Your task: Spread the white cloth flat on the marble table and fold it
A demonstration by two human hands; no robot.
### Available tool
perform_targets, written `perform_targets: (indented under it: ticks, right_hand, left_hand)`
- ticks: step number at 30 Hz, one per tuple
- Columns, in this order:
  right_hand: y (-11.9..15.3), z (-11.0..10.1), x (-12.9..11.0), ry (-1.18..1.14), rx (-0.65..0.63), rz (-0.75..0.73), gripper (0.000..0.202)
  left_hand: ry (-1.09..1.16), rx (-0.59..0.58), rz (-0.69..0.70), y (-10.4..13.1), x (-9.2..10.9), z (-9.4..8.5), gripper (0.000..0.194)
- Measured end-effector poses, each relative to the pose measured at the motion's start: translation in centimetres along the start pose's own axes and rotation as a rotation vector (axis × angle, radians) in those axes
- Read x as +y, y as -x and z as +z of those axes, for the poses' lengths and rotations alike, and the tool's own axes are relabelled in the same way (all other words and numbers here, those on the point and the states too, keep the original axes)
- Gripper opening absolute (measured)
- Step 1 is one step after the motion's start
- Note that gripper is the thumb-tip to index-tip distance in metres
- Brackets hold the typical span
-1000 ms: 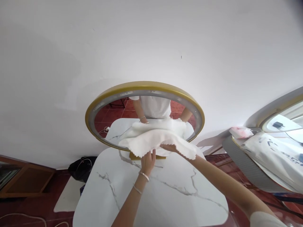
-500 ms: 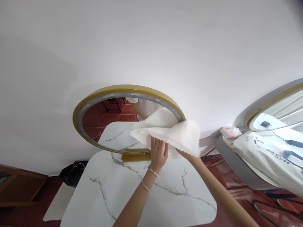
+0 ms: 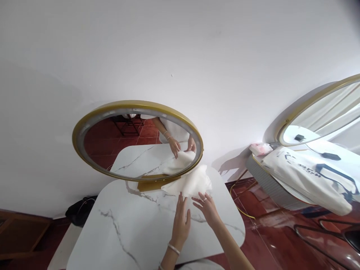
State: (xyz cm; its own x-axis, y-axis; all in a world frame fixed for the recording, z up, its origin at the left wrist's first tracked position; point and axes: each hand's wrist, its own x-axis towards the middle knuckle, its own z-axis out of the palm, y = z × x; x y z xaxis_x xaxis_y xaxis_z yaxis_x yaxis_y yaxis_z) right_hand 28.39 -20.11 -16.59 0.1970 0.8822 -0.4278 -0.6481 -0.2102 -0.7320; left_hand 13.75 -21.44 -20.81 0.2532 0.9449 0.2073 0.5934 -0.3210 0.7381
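Note:
A white cloth (image 3: 192, 182) lies crumpled on the marbled white table (image 3: 135, 225), close against the lower right of an oval-looking mirror (image 3: 137, 104) with a gold rim. My left hand (image 3: 180, 217) is just below the cloth, its fingers stretched out toward the near edge. To its right, my right hand (image 3: 207, 208) has its fingers spread, also at the cloth's near edge. Neither hand grips the cloth; whether fingertips touch it I cannot tell. Both hands and the cloth show in the mirror, whose gold base (image 3: 150, 184) rests on the table.
On the right, a second table (image 3: 277, 182) carries a white printed bag (image 3: 303, 176), a tissue pack (image 3: 261, 149) and a black adapter (image 3: 331, 156). Another gold-rimmed mirror (image 3: 323, 92) stands there. A black bag (image 3: 80, 212) sits at lower left. The white wall (image 3: 168, 45) rises behind.
The cloth has gone from being held up in front of the mirror's right side to lying on the table. Both hands have let go and drawn back toward me. The view has shifted slightly right.

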Motion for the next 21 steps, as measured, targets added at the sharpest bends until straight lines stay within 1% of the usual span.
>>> perform_targets:
  ticks: [2, 3, 5, 7, 9, 10, 12, 14, 16, 17, 19, 21]
  right_hand:
    - [-0.1, -0.1, -0.2, 0.019, 0.035, -0.019, 0.05]
    - [0.0, -0.3, -0.3, 0.007, 0.069, -0.026, 0.051]
    - [0.6, -0.8, -0.3, -0.036, 0.111, -0.026, 0.051]
    - [1.9, -1.5, -0.2, -0.059, 0.095, -0.022, 0.048]
    - [3.5, -2.1, -0.2, -0.068, 0.069, -0.035, 0.045]
    - [4.4, -2.4, -0.3, -0.076, 0.078, -0.052, 0.045]
    - [5.8, -2.9, -0.8, -0.083, 0.137, -0.117, 0.051]
    - [6.7, -3.3, -1.5, -0.047, 0.225, -0.204, 0.062]
    - [7.1, -4.0, -2.2, 0.018, 0.295, -0.287, 0.069]
    - [7.1, -4.4, -2.5, 0.048, 0.311, -0.303, 0.071]
    - [7.1, -5.4, -2.7, 0.077, 0.341, -0.285, 0.073]
    - [7.0, -6.5, -2.5, 0.06, 0.378, -0.208, 0.074]
  left_hand:
    - [-0.021, -0.008, 0.038, 0.3, -0.2, 0.1, 0.048]
    - [-0.032, 0.01, 0.053, 0.4, -0.4, 0.1, 0.045]
    - [-0.053, 0.083, 0.061, 0.7, -0.9, -0.1, 0.039]
    - [-0.088, 0.182, 0.042, 0.8, -1.5, -0.3, 0.035]
    - [-0.147, 0.267, 0.017, 0.5, -2.2, -0.5, 0.041]
    - [-0.179, 0.29, 0.002, 0.2, -2.5, -0.6, 0.044]
    - [-0.226, 0.281, -0.048, -0.7, -3.1, -1.0, 0.042]
    - [-0.217, 0.19, -0.089, -1.6, -3.5, -1.5, 0.037]
    - [-0.154, 0.104, -0.079, -2.1, -3.7, -2.2, 0.035]
    - [-0.116, 0.09, -0.061, -2.2, -3.7, -2.5, 0.034]
    - [-0.057, 0.125, -0.034, -1.9, -3.6, -3.2, 0.032]
    - [-0.028, 0.19, -0.048, -1.2, -3.4, -3.7, 0.031]
